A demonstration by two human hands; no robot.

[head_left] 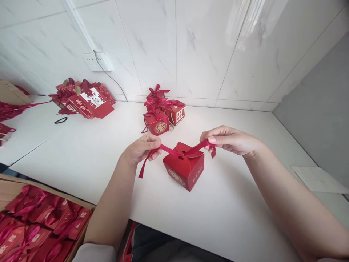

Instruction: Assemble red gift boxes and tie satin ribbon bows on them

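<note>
A red gift box (188,171) with gold print sits on the white table in front of me, its top flaps folded together. A dark red ribbon (195,148) crosses at the middle of its top and stretches out to both sides. My left hand (145,147) pinches one end, whose tail hangs below the fingers. On the other side my right hand (226,140) is closed on the opposite end, with a short crumpled tail under the fingertips. Both hands are a little above the table, apart from the box itself.
Several finished red boxes with bows (160,122) stand near the wall. Flat red cards and ribbons (87,98) lie at the back left, beside a black loop (60,120). A carton (84,209) of bowed red boxes is at the lower left. White paper (319,178) lies at right.
</note>
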